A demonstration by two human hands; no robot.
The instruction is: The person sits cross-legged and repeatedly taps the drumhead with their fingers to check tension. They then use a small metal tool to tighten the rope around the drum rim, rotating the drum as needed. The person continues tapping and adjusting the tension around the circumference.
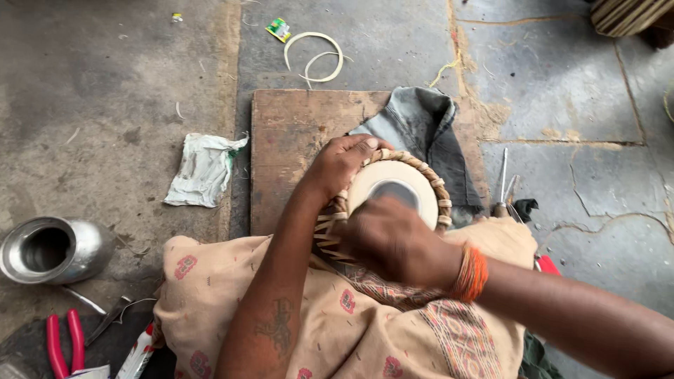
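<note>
Head view. Item: small hand drum (393, 186), centre of frame, pale skin head with dark central patch, braided rim, laced sides; rests on a cloth-covered lap over a wooden board (288, 133).

Left hand (344, 163): fingers curled closed over the upper-left rim.

Right hand (390, 238): blurred, lying on the head's lower edge; grip cannot be told.

Handling, judged: rigid shell, moderately weighty; the taut skin is delicate, so hold by rim or lacing.
</note>
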